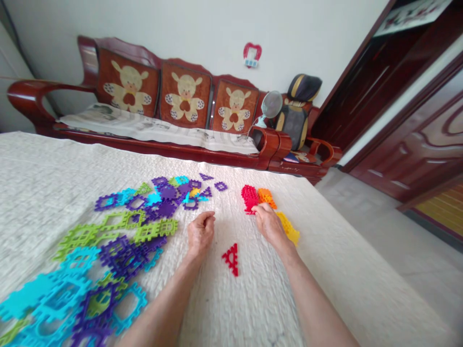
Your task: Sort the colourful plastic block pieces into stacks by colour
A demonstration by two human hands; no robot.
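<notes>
My right hand (270, 225) is closed at the near edge of a stack of red interlocking building pieces (249, 196), its fingertips pinching the red plastic there. Orange pieces (266, 197) stand just behind that hand, and yellow pieces (288, 229) lie along its right side, partly covered by it. My left hand (201, 233) is curled into a loose fist over the cloth, with no piece showing in it. A single red triangular piece (231, 259) lies flat between my two forearms.
Purple pieces (168, 193), lime green pieces (146, 231) and turquoise pieces (65, 289) spread in a loose, overlapping heap on the left. The table wears a cream textured cloth (264, 299). Beyond it stand a wooden sofa (155, 144) and a small fan (271, 104).
</notes>
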